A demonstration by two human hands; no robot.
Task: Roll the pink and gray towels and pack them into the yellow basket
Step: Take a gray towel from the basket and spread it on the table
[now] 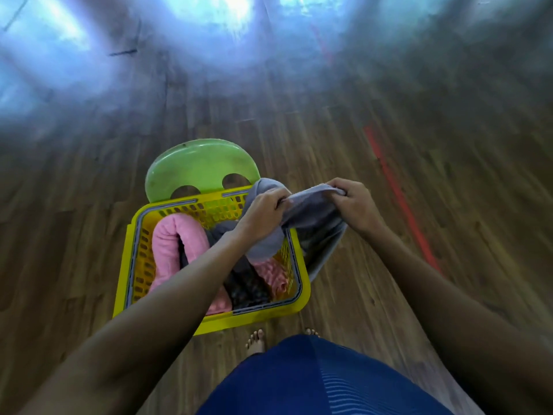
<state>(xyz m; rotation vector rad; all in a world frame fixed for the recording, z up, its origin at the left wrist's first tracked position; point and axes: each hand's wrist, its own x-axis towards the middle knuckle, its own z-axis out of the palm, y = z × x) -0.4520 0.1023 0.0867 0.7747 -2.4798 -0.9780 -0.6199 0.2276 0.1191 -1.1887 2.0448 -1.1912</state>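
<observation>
The yellow basket (254,317) is sitting on the wooden floor (389,295) just ahead of the person's feet, and the pink towel (167,247) is lying rolled and bent along its left side. Now the left hand (263,211) is pinching one end of the gray towel (311,211) above the basket's far right corner, and the right hand (356,205) is gripping the other end, fingers curled into the cloth. The towel is sagging between them and draping over the right rim. It looks soft, limp and light, and it is holding no shape, so I reckon the corners are the place to take it. It is showing plain bluish gray, unrolled and creased.
</observation>
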